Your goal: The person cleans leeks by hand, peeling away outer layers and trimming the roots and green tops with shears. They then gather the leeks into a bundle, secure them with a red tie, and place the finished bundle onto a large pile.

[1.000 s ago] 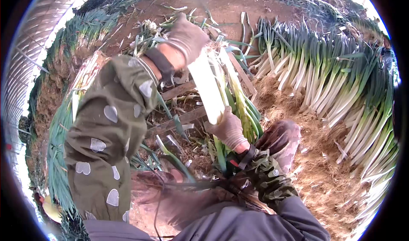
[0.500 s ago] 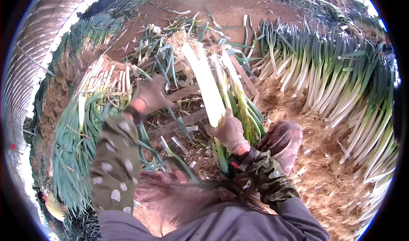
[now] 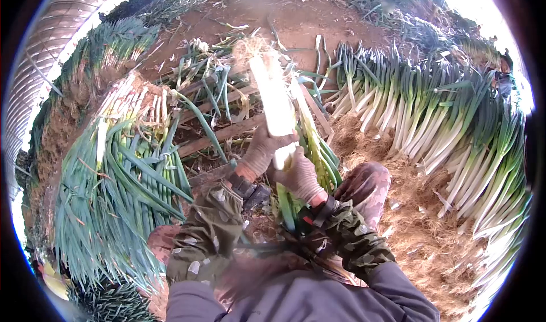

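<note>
My gloved right hand is closed around the lower part of a thick white leek, its roots pointing up and away from me. Just above it, my gloved left hand wraps its fingers around the same leek's shaft. Green leaves hang down below my hands. Beside the held leek, further leeks with greenish stems lean to its right. The palms and the inner finger surfaces are hidden.
On the left lies a big heap of leeks, roots toward the far side. A long row of leeks curves along the right, with fibrous root litter before it. Wooden slats and loose leaves lie ahead. A person shows at far right.
My left hand has come in from the left and taken hold of the leek's shaft. My right hand stays on the leek, which now stands slightly more upright.
</note>
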`<state>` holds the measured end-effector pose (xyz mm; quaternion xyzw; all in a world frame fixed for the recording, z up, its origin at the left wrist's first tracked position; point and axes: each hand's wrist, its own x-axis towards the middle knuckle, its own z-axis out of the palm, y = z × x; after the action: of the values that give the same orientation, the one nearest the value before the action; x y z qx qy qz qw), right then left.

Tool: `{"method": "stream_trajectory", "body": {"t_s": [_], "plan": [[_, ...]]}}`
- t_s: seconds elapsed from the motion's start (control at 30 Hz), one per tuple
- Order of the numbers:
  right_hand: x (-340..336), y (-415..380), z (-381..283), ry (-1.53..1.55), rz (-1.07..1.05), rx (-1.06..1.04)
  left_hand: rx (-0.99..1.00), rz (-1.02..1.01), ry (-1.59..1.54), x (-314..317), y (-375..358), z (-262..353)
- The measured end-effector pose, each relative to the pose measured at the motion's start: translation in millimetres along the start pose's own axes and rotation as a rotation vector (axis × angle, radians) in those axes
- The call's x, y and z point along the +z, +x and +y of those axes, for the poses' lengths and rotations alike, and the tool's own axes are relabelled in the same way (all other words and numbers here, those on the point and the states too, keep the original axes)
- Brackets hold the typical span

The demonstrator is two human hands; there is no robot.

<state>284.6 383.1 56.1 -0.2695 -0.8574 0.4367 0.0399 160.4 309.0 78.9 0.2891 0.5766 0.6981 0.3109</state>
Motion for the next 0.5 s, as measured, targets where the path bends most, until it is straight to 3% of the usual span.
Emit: {"method": "stream_trajectory", "body": {"t_s": [0.03, 0.1, 0.13, 0.17, 0.3, 0.4, 0.5], "plan": [[13.7, 7.6, 16.8, -0.250, -0.046, -0.252, -0.006, 0.066, -0.056, -3.8, -3.2, 0.2], [32.6, 32.0, 54.6, 0.236, -0.268, -0.362, -0.103, 0.077, -0.183, -12.0, -0.2, 8.9], [25.3, 30.1, 45.8, 0.604, -0.305, -0.328, -0.208, 0.047, -0.238, -19.7, -2.7, 19.2], [17.0, 27.4, 35.4, 0.971, -0.342, -0.296, -0.166, -0.004, -0.261, -27.5, -5.1, 26.2], [-10.1, 24.0, -5.3, 0.410, -0.152, -0.477, -0.013, 0.026, -0.241, -22.9, -10.4, 73.8], [-15.9, 7.6, -22.0, 0.165, 0.086, -0.690, 0.083, 0.000, -0.312, -25.7, -13.9, 80.9], [-27.0, 3.8, -28.1, -0.078, 0.062, -0.720, 0.051, 0.024, -0.146, -49.1, -16.1, 65.5]]}}
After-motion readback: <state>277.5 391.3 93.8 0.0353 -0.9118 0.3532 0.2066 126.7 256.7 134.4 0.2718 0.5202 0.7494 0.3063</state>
